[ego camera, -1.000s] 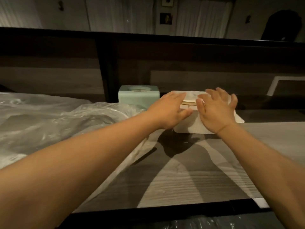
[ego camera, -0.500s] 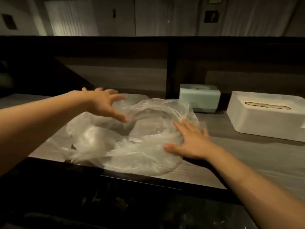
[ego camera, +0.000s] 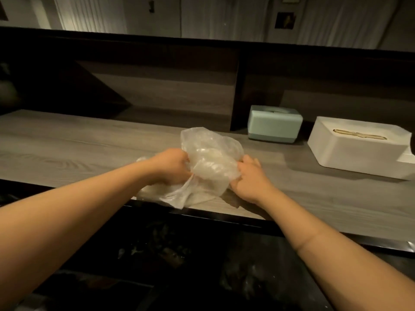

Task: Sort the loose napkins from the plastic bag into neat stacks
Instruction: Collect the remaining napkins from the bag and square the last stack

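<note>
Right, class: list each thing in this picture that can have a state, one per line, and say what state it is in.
plastic bag: crumpled, bunched between both hands at the counter's near edge; contents unclear.
left hand: fingers curled, gripping the bag.
right hand: fingers curled, gripping the bag.
white tissue box: lid on, flat on the counter.
green box: upright at the back wall.
counter: bears the bag and both boxes.

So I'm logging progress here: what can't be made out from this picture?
- Contents of the crumpled clear plastic bag, head view: wrinkled film blurs them.
- Fingertips of left hand and right hand: buried in the bag.
- White rectangular tissue box: right end cut off by frame edge.
</note>
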`<act>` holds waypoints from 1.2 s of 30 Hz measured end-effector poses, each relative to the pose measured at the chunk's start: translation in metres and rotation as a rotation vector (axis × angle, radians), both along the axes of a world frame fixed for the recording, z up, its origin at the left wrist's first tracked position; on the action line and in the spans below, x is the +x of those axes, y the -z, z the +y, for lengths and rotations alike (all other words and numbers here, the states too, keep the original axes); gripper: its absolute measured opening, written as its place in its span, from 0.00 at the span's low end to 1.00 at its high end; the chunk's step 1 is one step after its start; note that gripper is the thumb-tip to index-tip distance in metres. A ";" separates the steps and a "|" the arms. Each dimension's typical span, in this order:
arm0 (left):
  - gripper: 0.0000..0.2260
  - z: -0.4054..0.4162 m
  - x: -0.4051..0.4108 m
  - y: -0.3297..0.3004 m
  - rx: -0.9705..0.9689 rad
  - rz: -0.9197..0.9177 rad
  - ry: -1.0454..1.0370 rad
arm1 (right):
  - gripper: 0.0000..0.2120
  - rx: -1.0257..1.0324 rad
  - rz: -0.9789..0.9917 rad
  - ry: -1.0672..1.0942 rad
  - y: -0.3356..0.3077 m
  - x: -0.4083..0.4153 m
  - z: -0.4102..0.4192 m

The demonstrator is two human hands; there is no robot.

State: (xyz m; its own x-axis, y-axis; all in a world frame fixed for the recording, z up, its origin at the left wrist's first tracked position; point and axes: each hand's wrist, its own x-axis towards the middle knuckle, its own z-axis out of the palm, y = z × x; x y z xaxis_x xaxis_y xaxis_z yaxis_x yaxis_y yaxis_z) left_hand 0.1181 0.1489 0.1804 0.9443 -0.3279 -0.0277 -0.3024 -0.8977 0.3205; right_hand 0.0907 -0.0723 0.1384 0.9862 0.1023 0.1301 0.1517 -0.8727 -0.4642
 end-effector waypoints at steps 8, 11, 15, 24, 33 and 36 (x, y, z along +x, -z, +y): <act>0.14 -0.063 -0.061 0.005 -0.847 0.151 0.020 | 0.28 0.841 -0.221 -0.052 -0.007 -0.062 -0.001; 0.06 -0.121 -0.082 -0.030 -0.813 0.365 0.133 | 0.19 0.998 -0.259 0.143 0.000 -0.081 -0.039; 0.44 -0.153 -0.105 -0.015 -0.504 -0.341 0.426 | 0.13 1.068 -0.257 0.407 -0.001 -0.113 -0.108; 0.41 -0.272 -0.164 0.037 -0.398 -0.277 0.869 | 0.10 0.967 0.050 0.130 -0.007 -0.228 -0.194; 0.28 -0.371 -0.202 0.108 -0.605 -0.303 0.858 | 0.19 0.699 -0.458 0.653 0.068 -0.291 -0.244; 0.08 -0.387 -0.227 0.145 -0.874 -0.043 0.780 | 0.29 1.103 -0.330 0.711 0.107 -0.304 -0.253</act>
State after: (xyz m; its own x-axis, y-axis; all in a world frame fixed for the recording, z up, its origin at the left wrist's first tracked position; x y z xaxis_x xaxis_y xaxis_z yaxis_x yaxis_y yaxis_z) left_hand -0.1092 -0.2382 0.0353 0.4735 -0.7101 0.5210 -0.6992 0.0566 0.7127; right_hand -0.2133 -0.3249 0.0316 0.6888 -0.7231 0.0514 0.0661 -0.0080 -0.9978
